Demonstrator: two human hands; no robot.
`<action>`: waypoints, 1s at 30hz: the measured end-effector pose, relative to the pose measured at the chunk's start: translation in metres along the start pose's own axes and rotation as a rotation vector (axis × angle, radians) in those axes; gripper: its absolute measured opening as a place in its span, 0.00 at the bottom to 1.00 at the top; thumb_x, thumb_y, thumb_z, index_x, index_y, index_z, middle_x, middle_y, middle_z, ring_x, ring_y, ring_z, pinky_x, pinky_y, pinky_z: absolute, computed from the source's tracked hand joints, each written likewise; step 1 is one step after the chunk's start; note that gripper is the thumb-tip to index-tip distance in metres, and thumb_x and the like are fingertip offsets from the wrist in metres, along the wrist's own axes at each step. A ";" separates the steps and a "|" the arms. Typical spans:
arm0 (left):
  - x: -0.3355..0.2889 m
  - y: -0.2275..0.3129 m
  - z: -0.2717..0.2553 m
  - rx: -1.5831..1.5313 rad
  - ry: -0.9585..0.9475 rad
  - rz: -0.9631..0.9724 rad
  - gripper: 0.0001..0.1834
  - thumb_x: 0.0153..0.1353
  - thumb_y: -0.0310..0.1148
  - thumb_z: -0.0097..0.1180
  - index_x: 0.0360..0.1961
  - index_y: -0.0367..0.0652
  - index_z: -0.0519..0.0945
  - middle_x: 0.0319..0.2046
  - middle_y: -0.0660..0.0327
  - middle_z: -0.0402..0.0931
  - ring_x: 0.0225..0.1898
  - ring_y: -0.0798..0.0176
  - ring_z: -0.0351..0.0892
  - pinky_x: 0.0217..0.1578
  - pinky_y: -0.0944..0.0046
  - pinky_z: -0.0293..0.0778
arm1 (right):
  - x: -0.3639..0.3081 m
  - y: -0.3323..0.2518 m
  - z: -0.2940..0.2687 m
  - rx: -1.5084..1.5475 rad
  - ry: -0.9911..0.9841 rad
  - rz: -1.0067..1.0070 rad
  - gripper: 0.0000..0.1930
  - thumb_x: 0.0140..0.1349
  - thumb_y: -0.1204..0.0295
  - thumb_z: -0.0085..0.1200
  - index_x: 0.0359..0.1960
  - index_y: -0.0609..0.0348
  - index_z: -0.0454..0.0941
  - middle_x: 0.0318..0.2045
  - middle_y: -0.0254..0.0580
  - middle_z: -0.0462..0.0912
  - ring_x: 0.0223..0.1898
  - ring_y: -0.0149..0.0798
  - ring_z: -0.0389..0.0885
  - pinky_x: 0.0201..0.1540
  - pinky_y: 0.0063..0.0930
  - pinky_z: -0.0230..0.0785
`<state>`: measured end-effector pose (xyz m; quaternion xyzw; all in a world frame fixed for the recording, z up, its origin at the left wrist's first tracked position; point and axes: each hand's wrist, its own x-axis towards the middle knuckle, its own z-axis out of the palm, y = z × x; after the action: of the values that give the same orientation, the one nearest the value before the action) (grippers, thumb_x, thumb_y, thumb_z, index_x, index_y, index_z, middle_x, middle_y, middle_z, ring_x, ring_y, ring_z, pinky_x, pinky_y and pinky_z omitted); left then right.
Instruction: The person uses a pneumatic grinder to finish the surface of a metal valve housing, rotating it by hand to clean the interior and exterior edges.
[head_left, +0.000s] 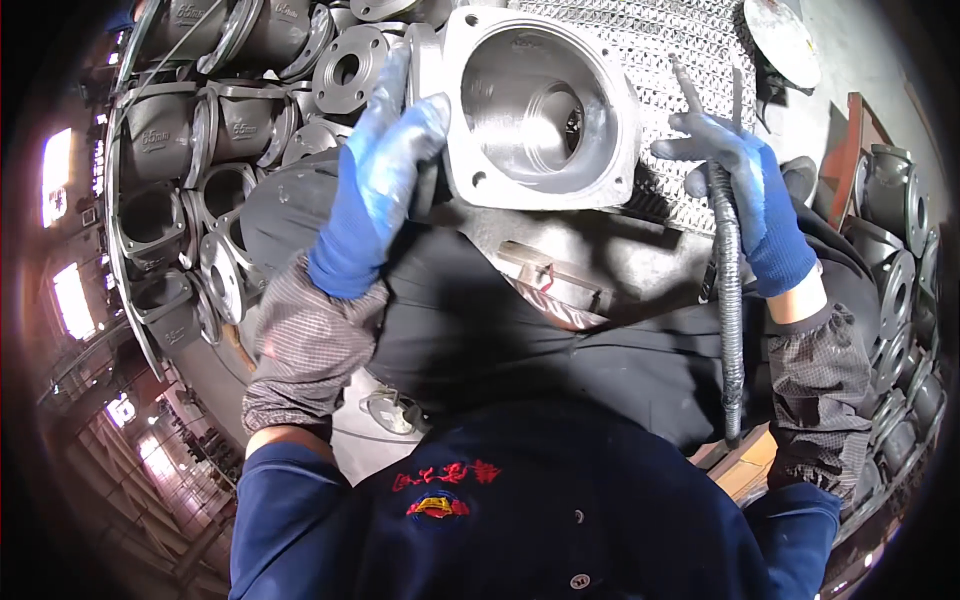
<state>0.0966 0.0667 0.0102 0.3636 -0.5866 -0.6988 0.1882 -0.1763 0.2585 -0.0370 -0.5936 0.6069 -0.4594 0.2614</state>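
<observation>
A grey cast-metal valve body [545, 185] with a square flange and a wide round bore stands in front of me, its open face toward me. My left hand [385, 165], in a blue glove, is at its left side, fingers stretched out along the side flange. To the right of the casting, my gloved right hand [735, 165] is closed around a long, dark, ribbed rod [730, 300]. The rod's lower part hangs down past my thigh, and thin ends stick out above the hand. Its exact kind cannot be made out.
A textured metal mesh surface [680, 190] lies behind and right of the casting. Many similar valve bodies [160, 130] are stacked at left, with more castings [890, 200] at far right. A round pale disc [782, 42] is at the upper right. A reddish-brown metal piece [848, 160] stands at right.
</observation>
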 end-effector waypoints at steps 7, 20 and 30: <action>0.020 0.014 -0.021 -0.079 0.160 -0.171 0.23 0.67 0.45 0.43 0.56 0.40 0.69 0.44 0.57 0.75 0.40 0.64 0.78 0.39 0.65 0.79 | 0.043 -0.020 0.055 0.710 0.258 0.929 0.18 0.59 0.66 0.54 0.41 0.72 0.72 0.25 0.37 0.75 0.17 0.25 0.72 0.19 0.17 0.66; 0.020 -0.044 -0.074 -0.570 0.343 -0.077 0.20 0.69 0.38 0.36 0.57 0.40 0.68 0.51 0.53 0.73 0.50 0.55 0.75 0.52 0.55 0.73 | 0.085 -0.008 0.112 0.580 0.247 0.875 0.22 0.62 0.62 0.50 0.45 0.75 0.73 0.25 0.41 0.79 0.26 0.28 0.74 0.29 0.24 0.69; 0.028 -0.021 -0.041 -0.346 0.353 -0.123 0.27 0.70 0.47 0.30 0.60 0.38 0.63 0.54 0.51 0.69 0.52 0.57 0.73 0.53 0.59 0.73 | 0.099 -0.001 0.092 0.679 0.192 0.791 0.20 0.62 0.62 0.49 0.43 0.73 0.75 0.25 0.36 0.77 0.24 0.25 0.71 0.28 0.19 0.65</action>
<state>0.1115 0.0247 -0.0200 0.4773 -0.3931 -0.7247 0.3041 -0.1126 0.1409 -0.0540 -0.1567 0.6227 -0.5487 0.5355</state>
